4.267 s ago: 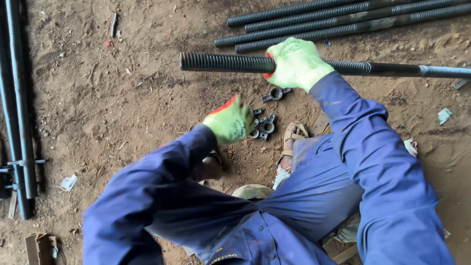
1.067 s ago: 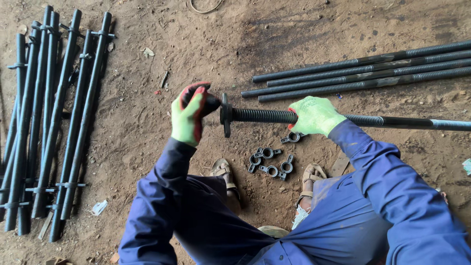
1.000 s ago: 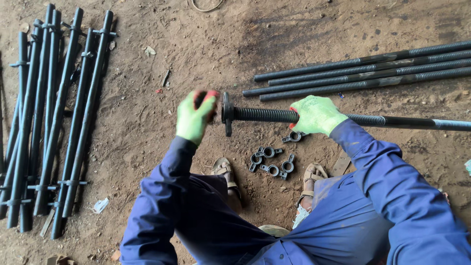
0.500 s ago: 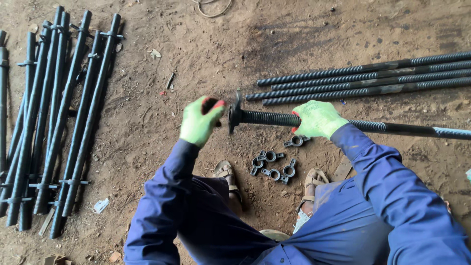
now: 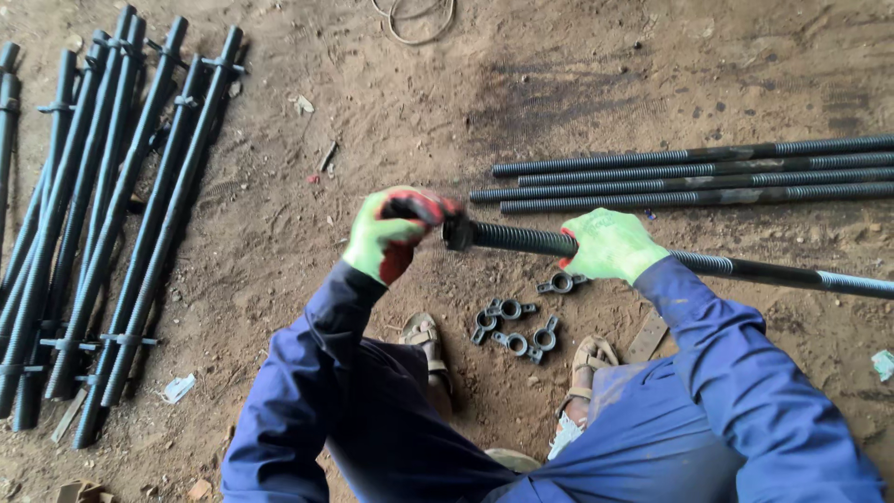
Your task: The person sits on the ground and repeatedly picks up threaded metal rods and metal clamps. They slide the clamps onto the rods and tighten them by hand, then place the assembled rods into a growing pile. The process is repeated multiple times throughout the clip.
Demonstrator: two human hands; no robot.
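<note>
I hold a long dark threaded rod (image 5: pixel 745 272) level over the dirt ground. My right hand (image 5: pixel 607 244), in a green glove, grips it near its left end. My left hand (image 5: pixel 391 233), in a green and red glove, is closed at the rod's tip, on a dark wing nut (image 5: pixel 456 230) sitting on the thread. Several loose wing nuts (image 5: pixel 515 328) lie on the ground below the rod, between my sandalled feet.
A pile of several assembled dark rods (image 5: pixel 102 224) lies at the left. Several bare threaded rods (image 5: pixel 689 175) lie at the upper right, beyond the held one. A wire loop (image 5: pixel 414 19) lies at the top. Small scraps of paper (image 5: pixel 177 387) dot the dirt.
Earlier my left hand was down at the loose wing nuts. It has come up to the rod's end, and a wing nut now sits on the thread under that hand.
</note>
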